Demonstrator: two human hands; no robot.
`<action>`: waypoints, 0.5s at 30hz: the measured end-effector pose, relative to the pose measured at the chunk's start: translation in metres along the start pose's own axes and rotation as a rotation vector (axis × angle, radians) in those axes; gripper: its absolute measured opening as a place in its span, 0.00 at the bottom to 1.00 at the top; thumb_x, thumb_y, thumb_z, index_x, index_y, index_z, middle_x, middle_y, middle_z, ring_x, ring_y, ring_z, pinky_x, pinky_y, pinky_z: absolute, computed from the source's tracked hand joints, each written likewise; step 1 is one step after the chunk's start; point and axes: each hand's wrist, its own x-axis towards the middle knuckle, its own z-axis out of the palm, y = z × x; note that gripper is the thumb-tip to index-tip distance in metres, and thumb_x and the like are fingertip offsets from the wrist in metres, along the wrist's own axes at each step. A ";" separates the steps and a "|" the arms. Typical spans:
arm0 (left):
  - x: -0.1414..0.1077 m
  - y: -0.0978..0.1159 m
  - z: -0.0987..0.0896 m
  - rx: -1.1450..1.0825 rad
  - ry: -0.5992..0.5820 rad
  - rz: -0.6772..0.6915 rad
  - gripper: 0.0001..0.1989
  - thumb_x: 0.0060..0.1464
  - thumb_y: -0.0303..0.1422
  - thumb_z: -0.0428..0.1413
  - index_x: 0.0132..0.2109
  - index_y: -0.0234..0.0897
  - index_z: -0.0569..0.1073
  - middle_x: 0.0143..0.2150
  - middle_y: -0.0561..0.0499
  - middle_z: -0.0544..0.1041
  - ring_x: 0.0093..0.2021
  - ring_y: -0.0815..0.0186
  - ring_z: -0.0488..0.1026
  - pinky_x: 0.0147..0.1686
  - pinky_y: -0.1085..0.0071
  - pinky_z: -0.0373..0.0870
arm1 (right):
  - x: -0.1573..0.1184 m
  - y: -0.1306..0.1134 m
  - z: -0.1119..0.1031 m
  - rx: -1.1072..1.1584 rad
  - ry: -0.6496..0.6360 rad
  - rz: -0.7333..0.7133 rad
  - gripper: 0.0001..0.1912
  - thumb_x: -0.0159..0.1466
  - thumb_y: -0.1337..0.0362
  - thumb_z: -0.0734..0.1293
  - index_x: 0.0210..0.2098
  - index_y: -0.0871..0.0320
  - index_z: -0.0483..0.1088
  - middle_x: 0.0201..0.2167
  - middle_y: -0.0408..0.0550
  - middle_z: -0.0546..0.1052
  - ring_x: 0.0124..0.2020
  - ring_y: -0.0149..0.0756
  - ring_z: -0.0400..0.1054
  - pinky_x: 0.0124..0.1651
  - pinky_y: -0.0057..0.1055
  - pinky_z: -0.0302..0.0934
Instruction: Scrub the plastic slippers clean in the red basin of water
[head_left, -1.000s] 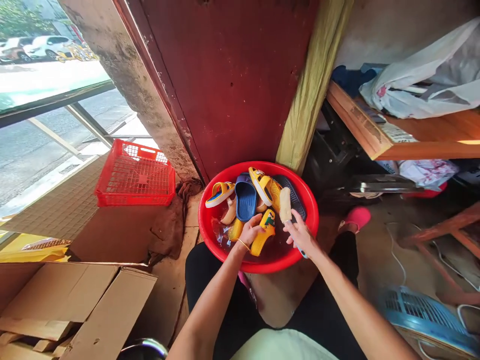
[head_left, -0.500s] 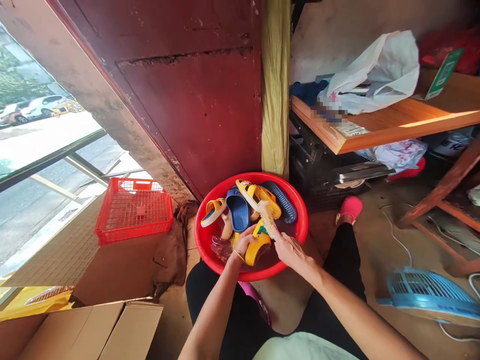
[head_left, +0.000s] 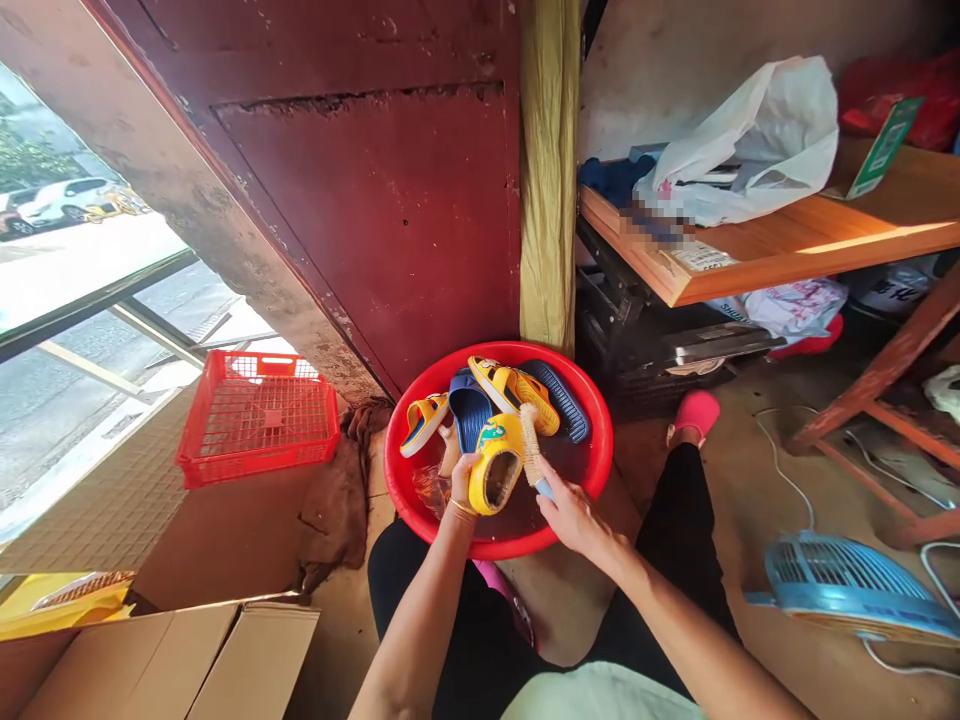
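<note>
My left hand [head_left: 463, 482] grips a yellow slipper [head_left: 495, 462] by its side, tilted so its dark opening faces me. A green patch shows on its upper. My right hand [head_left: 570, 508] is closed around the blue-grey handle of a scrubbing brush [head_left: 532, 440], whose pale bristles are close beside the slipper's right edge; I cannot tell whether they touch. Both hands are over a red basin [head_left: 603, 430] holding dark water. Behind the held slipper lie a dark blue slipper [head_left: 469, 400], a yellow slipper with black markings [head_left: 536, 392], a navy slipper [head_left: 564, 405] and a smaller yellow one [head_left: 424, 420].
A red plastic crate [head_left: 330, 425] and cardboard boxes [head_left: 165, 665] stand to the left. Behind the basin is a dark red door [head_left: 405, 220]. To the right are a wooden table [head_left: 757, 270] and a blue fan [head_left: 847, 590] on the floor, with loose cables.
The yellow slipper in my left hand has been lifted and turned, its opening now towards me. The brush has shifted slightly and stands more upright beside it.
</note>
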 end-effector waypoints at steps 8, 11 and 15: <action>0.000 -0.006 0.007 -0.082 -0.104 -0.203 0.26 0.63 0.41 0.52 0.62 0.32 0.68 0.49 0.36 0.80 0.50 0.48 0.79 0.51 0.48 0.74 | 0.015 -0.008 0.004 0.227 0.087 0.126 0.38 0.64 0.62 0.62 0.72 0.56 0.48 0.49 0.53 0.79 0.43 0.42 0.77 0.43 0.35 0.72; 0.000 -0.002 0.005 -0.132 -0.137 -0.206 0.29 0.63 0.46 0.50 0.64 0.31 0.66 0.51 0.34 0.79 0.51 0.45 0.78 0.49 0.46 0.74 | 0.029 -0.003 -0.010 0.463 0.042 0.159 0.33 0.67 0.53 0.59 0.70 0.55 0.51 0.50 0.53 0.79 0.31 0.36 0.77 0.28 0.29 0.71; 0.000 0.005 0.001 -0.177 -0.151 -0.170 0.31 0.63 0.51 0.48 0.63 0.34 0.69 0.50 0.34 0.80 0.51 0.44 0.78 0.48 0.46 0.75 | 0.030 -0.001 -0.008 0.635 0.057 0.192 0.33 0.68 0.46 0.56 0.67 0.55 0.54 0.48 0.54 0.79 0.28 0.35 0.76 0.20 0.26 0.67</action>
